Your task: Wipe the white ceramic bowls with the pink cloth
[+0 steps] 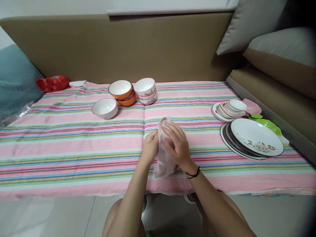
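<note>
Left hand grips a pink cloth, right hand curving over it, grip unclear, stacked bowls beyond them leftward, stacked plates to their right.

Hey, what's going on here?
A person is handling a pale pink cloth over a striped sheet: the left hand grips it and the right hand presses against it. Whether anything is inside the cloth can't be seen. Beyond the hands, a single white bowl sits beside two stacks of bowls, and stacked plates with smaller dishes stand to the right.
</note>
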### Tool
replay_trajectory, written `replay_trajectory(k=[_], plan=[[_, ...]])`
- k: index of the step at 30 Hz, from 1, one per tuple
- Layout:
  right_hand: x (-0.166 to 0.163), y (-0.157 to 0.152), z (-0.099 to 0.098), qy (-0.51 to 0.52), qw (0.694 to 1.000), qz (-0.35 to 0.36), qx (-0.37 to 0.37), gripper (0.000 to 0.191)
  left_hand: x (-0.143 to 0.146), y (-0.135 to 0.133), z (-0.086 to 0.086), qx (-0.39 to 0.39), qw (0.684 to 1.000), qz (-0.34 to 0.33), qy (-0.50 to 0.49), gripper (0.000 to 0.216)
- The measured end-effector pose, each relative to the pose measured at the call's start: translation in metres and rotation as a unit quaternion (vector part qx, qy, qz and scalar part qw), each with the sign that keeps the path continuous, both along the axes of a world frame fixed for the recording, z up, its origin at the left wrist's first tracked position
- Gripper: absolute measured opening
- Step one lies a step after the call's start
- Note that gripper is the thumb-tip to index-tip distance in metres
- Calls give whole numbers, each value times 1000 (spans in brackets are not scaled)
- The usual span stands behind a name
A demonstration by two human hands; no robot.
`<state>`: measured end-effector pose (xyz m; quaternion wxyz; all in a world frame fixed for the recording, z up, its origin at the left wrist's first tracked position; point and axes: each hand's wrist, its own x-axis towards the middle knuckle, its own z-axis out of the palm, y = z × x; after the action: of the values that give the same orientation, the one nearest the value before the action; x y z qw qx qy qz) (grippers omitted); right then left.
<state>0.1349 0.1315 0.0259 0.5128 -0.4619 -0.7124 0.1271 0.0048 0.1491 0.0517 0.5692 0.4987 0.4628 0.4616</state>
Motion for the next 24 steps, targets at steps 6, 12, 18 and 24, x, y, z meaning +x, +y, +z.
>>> replay_trajectory(k=[6, 12, 18, 24], plan=[[1, 7, -7, 145, 983, -65, -89, 36, 1, 0, -1, 19, 999, -24, 13, 32], [4, 9, -10, 187, 971, -72, -133, 40, 1, -1, -1, 21, 999, -21, 21, 35], [-3, -1, 3, -18, 1000, -4, 20, 35, 0, 2, -3, 16, 1000, -14, 15, 26], [7, 14, -13, 250, 944, -96, -194, 42, 3, -2, -3, 23, 999, -24, 11, 35]])
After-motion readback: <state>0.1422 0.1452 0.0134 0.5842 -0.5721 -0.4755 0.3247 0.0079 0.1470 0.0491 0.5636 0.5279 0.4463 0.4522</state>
